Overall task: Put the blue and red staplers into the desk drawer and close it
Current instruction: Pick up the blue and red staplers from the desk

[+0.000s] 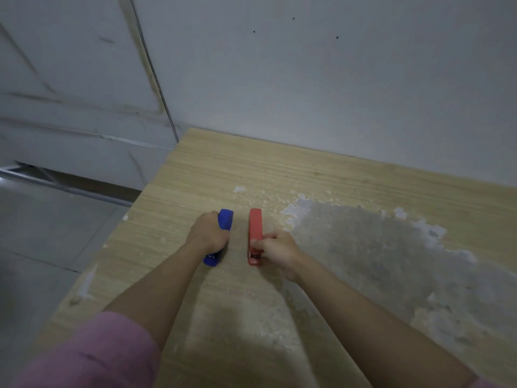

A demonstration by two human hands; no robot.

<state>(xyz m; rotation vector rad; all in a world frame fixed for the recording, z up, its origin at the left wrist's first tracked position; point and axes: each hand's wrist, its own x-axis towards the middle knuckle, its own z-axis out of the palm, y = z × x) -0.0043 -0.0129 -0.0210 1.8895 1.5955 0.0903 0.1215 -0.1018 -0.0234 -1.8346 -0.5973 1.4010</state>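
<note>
Wood-grain worktop (195,175) bare toward far wall edge, blue stapler (225,219) gripped in left hand (208,232) fingers nearer left edge, red stapler (255,225) just beside, pinched by right hand (277,252) fingers, worn grey patch (363,247) rightward

Premises appear to be a bare, unfinished room serving as a plain office or workroom. Evidence: wood-grain tabletop (321,175) with worn, patchy grey surface damage (363,242); unpainted grey wall (307,79); tiled floor (42,233); two staplers (255,233) present.
</note>
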